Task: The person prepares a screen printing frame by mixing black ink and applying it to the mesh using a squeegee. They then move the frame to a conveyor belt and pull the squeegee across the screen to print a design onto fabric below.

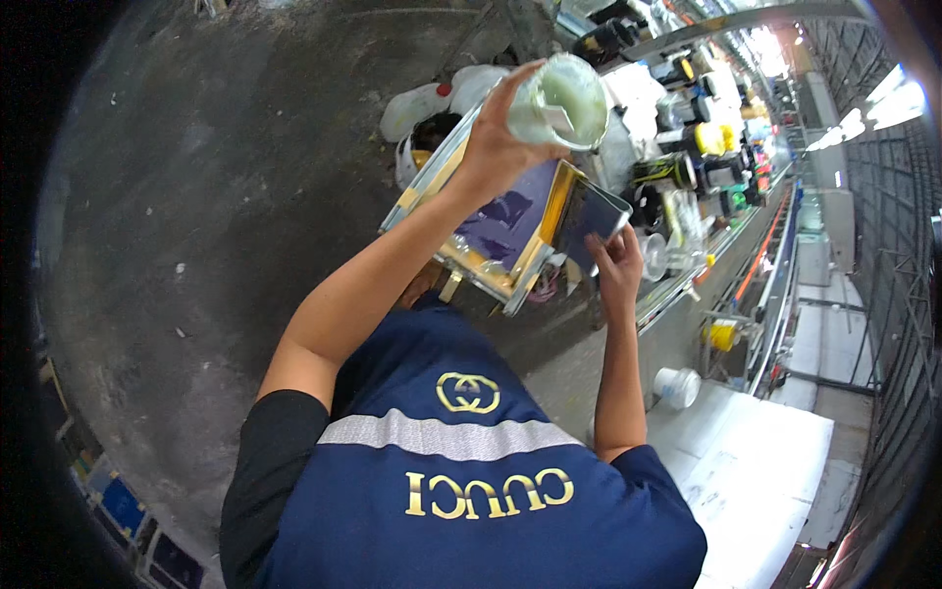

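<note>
My left hand (500, 147) grips a clear plastic cup (574, 103) coated with pale green, murky material, raised and tilted above a screen frame. The frame has yellow-stained edges and a purple, streaked mesh (500, 226) with darker purple patches. My right hand (613, 257) is closed on a thin, dark grey rectangular plate (581, 218) at the frame's right side, fingers and thumb pinching its lower part. Part of the frame is hidden behind my left forearm.
White jugs (417, 113) stand beyond the frame. A long bench crowded with containers (667, 172) runs along the right, past a yellow pail (721, 334) and a white tub (677, 388) by pale boards (746, 481). Grey floor (196, 245) spreads left, with stacked screens (118, 496) at lower left.
</note>
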